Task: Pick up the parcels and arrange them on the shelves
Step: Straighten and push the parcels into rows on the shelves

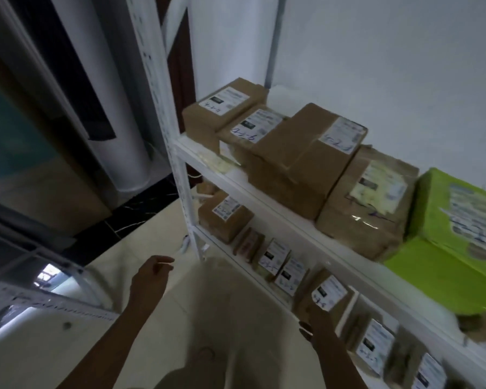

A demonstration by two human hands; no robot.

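Several brown cardboard parcels with white labels

Four brown cardboard parcels with white shipping labels sit side by side on the white upper shelf, with a bright green box at their right end. On the lower shelf, smaller brown parcels stand upright in a row, labels facing outward.

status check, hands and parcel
Left hand empty, loosely curled. Right hand at upright parcel on lower shelf, grip unclear. Other parcels close either side.
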